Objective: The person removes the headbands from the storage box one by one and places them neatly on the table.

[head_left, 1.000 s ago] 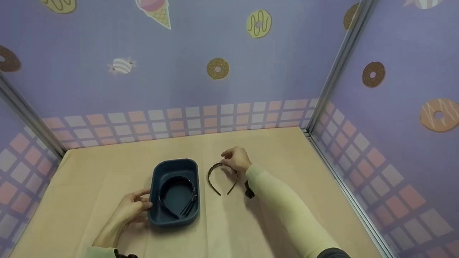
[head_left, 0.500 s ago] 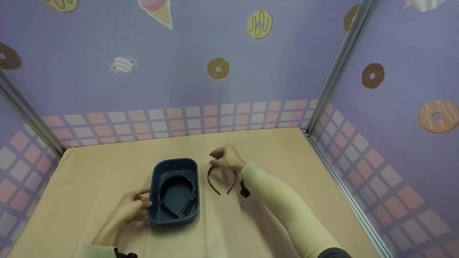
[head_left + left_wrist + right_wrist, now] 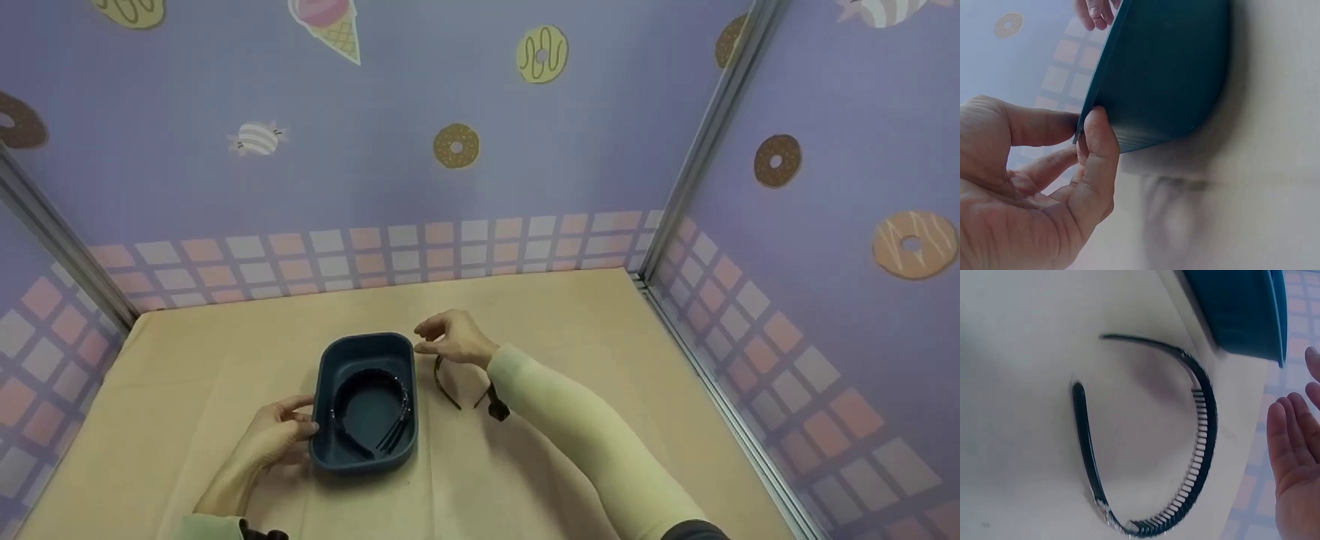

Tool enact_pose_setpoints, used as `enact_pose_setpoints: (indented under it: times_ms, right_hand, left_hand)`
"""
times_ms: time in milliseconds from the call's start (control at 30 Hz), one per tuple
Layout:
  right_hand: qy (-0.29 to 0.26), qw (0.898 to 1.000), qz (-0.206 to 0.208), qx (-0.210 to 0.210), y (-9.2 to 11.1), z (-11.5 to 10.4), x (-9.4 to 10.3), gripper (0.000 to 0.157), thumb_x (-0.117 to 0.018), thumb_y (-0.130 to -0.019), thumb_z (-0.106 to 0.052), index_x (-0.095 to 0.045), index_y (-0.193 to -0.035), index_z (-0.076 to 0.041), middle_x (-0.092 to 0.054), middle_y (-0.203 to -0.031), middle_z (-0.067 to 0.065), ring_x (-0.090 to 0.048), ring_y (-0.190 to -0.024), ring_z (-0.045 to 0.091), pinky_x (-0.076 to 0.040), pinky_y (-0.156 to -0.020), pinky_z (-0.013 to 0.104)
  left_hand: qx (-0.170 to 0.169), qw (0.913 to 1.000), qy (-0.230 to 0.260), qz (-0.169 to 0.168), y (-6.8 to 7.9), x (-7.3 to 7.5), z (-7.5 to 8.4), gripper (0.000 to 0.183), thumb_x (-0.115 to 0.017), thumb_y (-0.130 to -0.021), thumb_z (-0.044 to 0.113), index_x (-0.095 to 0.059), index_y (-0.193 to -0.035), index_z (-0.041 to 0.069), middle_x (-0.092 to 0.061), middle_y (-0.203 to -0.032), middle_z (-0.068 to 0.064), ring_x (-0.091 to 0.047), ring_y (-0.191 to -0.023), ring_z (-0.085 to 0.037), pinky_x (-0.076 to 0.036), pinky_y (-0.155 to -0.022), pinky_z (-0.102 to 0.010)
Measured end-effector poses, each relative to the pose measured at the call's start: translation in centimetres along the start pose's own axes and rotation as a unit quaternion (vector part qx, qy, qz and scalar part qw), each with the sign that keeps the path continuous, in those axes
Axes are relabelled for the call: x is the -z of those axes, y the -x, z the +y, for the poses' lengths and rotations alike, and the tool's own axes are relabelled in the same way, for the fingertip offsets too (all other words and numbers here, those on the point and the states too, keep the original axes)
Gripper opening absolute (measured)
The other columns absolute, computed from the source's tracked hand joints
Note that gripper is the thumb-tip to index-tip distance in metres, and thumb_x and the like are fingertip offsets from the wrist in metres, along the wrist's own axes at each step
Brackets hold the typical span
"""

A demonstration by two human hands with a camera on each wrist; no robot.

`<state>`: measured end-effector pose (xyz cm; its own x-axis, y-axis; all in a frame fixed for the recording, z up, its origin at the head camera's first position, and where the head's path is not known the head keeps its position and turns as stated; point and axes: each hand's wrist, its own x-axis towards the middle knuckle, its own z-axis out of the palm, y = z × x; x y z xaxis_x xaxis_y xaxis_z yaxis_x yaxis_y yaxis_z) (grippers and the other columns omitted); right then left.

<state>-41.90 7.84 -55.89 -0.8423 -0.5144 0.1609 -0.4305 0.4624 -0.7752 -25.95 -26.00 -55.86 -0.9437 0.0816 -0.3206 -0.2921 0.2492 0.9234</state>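
Note:
A dark blue plastic bin [image 3: 364,469] stands on the table, with a dark headband [image 3: 339,390] lying inside it. My left hand [image 3: 277,431] pinches the bin's left rim between thumb and fingers; the left wrist view shows the thumb and fingertips meeting at that edge. On the table to the right of the bin lies a black toothed headband [image 3: 1207,422], its ends pointing towards me. Over its arch hovers my right hand [image 3: 457,339], fingers extended and holding nothing, the fingertips close to the bin's far right corner. In the head view this hand and its sleeve hide part of the headband.
The table [image 3: 202,360] has a pale cover with creases. A purple patterned wall [image 3: 375,180] stands behind it, and another wall [image 3: 825,300] rises at the right beyond a metal rail [image 3: 705,367].
My right hand has moved left, from the headband's right side across its arch towards the bin. The left hand, the bin and both headbands have stayed in place.

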Motion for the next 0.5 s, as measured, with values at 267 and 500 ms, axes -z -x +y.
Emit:
enact_pose_setpoints:
  times_ms: [267,500]
  right_hand:
    - [-0.006,1.000,-0.009,0.010,-0.5,-0.7,-1.7,0.036,-0.086,-0.091,-0.025,-0.080,-0.123,-0.008,-0.079,-0.113,0.003,-0.073,-0.100,0.012,-0.059,-0.088,0.027]
    - [0.013,0.999,-0.025,0.021,-1.0,-2.4,-2.7,0.037,-0.087,-0.091,-0.023,-0.079,-0.124,-0.008,-0.078,-0.116,0.002,-0.073,-0.102,0.013,-0.059,-0.084,0.023]
  left_hand:
    - [0.009,1.0000,-0.001,0.003,0.0,-0.1,0.1,0.066,-0.066,-0.097,-0.001,-0.042,-0.158,-0.003,-0.057,-0.120,-0.020,-0.071,-0.096,-0.029,-0.063,-0.072,-0.042]
    - [0.003,0.9999,0.002,0.011,0.1,-0.1,0.0,0.066,-0.068,-0.097,-0.001,-0.043,-0.158,-0.003,-0.056,-0.118,-0.017,-0.071,-0.097,-0.029,-0.063,-0.072,-0.042]
